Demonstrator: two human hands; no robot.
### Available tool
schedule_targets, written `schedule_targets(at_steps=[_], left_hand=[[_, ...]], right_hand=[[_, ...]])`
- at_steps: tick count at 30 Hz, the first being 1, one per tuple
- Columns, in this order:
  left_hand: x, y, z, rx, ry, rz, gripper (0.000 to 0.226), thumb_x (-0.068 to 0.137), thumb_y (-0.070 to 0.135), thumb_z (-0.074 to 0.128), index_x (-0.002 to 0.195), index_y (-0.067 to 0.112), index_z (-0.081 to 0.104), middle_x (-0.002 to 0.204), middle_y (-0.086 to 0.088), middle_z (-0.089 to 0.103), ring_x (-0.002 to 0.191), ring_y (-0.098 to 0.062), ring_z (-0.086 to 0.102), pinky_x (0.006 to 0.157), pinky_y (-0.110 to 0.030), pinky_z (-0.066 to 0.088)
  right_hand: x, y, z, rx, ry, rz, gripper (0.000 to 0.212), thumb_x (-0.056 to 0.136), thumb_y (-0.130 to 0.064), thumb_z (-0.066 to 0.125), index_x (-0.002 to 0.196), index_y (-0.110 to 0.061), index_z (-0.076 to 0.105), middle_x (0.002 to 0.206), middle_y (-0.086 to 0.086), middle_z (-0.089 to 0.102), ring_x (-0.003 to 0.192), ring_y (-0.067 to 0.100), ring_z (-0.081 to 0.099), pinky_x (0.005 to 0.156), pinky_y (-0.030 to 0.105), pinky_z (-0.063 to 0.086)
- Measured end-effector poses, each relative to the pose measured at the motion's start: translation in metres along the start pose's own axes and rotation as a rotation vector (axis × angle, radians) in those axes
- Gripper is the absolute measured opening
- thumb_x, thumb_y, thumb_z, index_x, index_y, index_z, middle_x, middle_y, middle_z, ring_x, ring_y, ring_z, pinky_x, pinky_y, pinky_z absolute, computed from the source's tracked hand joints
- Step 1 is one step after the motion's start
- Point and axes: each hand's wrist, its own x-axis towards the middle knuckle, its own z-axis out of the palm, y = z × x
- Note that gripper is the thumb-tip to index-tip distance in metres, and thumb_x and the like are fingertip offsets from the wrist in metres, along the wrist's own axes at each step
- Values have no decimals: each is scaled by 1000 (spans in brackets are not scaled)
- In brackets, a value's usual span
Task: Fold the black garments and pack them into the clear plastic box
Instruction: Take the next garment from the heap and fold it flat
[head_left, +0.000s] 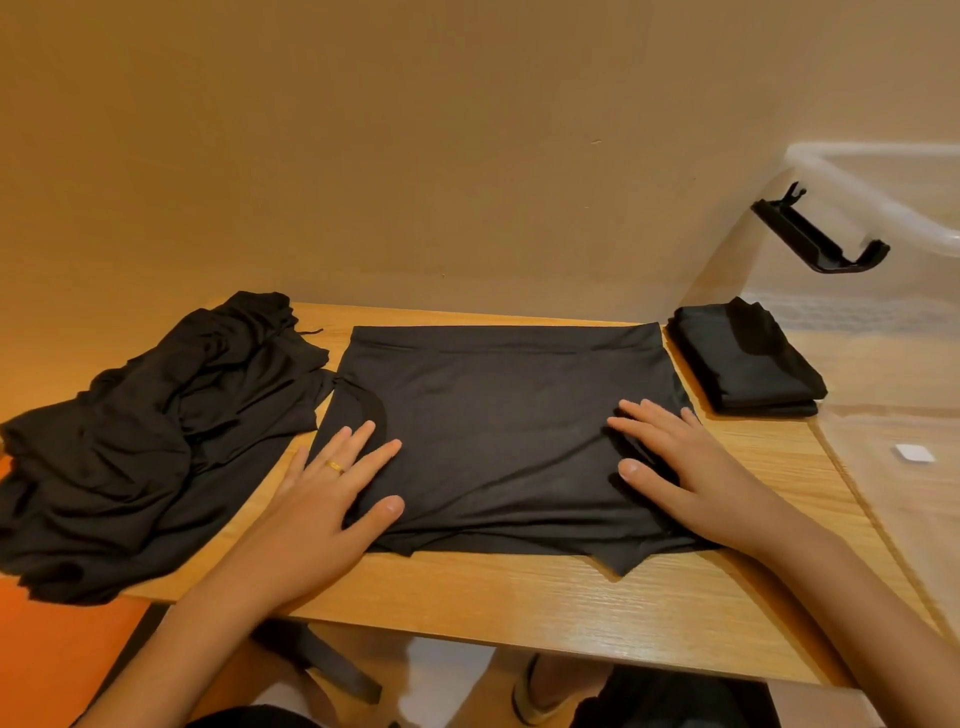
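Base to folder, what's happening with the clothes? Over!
Left hand and right hand flat on the spread garment. Folded stack at the clear box, inside or beside unclear. Unfolded pile waits left. Nothing blocking.

no readable text showing anywhere, small white sticker (914, 453) on the right box (852, 187) looking blank, too small for telling more

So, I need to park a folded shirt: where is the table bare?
Bare: the front strip of table below the flat garment, and the corner between right hand, folded stack and box. Crowded: left, under the pile.
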Motion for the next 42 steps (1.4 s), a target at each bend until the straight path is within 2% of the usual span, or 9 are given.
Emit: schedule_targets(at_steps=[3,7,10,12,19,23,27,34,42], left_hand=[[-9,-6,-16,-196,66,-19,55,92,70,41,142,49,42,153,31,28,145,10,18,120,-26,19],[0,-10,-41,-217,137,6,28,99,38,53,126,47,56,127,34,52,118,19,44,102,-22,40],[37,-8,-55,-158,170,14,31,102,32,53,131,30,63,125,20,59,114,2,53,93,-23,41],[73,-6,-59,-102,187,22,33,103,32,52,133,25,63,130,10,62,117,-9,56,95,-29,43],[192,-13,-54,-2,162,-35,33,102,24,52,131,16,65,131,-5,67,120,-27,60,94,-37,45],[229,33,-39,-10,47,106,32,101,28,53,128,20,68,125,-2,69,116,-24,61,99,-38,47],[265,103,-12,-43,-53,262,34,100,33,53,131,25,65,125,1,69,116,-21,63,103,-46,48],[308,193,27,-110,-111,320,44,100,44,55,139,23,57,123,0,67,116,-23,61,104,-49,46],[332,210,48,-183,-111,323,22,94,38,63,88,18,71,86,-4,68,88,-25,63,88,-50,53]], right_hand=[[-15,-2,-8,76,44,-29,63,89,-75,37,143,-44,49,153,-27,37,143,-8,28,120,34,28],[-32,-6,-11,-37,118,-39,51,92,-70,40,125,-39,64,119,-25,55,114,-3,52,93,25,46],[-39,-10,-15,-122,211,160,42,91,-64,41,107,-35,66,86,-19,58,80,1,57,68,28,52],[-43,-10,-18,-194,200,338,35,92,-59,46,108,-32,62,77,-17,58,70,4,57,63,31,54],[-62,-6,-17,-192,181,614,53,88,-75,36,115,-32,52,84,-10,63,73,9,61,68,34,58],[-66,-8,-14,-178,221,622,51,85,-78,37,106,-34,53,83,-12,62,77,14,63,70,39,57],[-68,-14,-10,-168,250,572,40,88,-73,48,100,-35,52,85,-16,58,76,7,58,65,31,53],[-71,-14,-1,-138,337,517,28,90,-67,50,93,-39,52,84,-18,50,77,3,51,63,26,50],[-61,-5,-1,9,351,459,17,93,-47,63,83,-33,60,77,-15,54,79,2,49,63,18,36]])
